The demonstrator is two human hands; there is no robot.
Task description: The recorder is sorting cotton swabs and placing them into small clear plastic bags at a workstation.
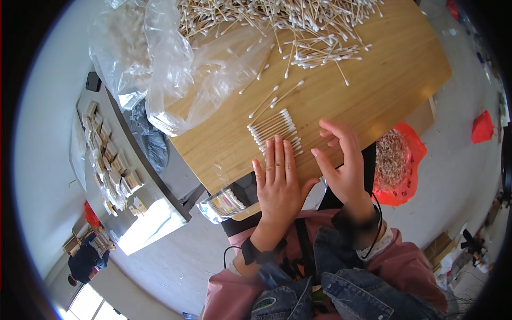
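On the wooden table a row of cotton swabs (272, 127) lies side by side near the front edge. My left hand (278, 184) rests flat, its fingertips touching the near end of that row. To its right my right hand (344, 160) hovers with thumb and fingers apart, nothing between them. Two loose cotton swabs (286, 94) lie just beyond the row. A large heap of cotton swabs (277, 13) spreads over the far side of the table, with a smaller bunch (328, 53) in front of it.
Clear plastic bags (176, 69) cover the table's left side. A swab packet (226, 204) sits by the front left edge. A red bag of swabs (392, 160) stands below on the right. Stacked packets (112, 160) lie on a side table; a person (85, 261) is beyond.
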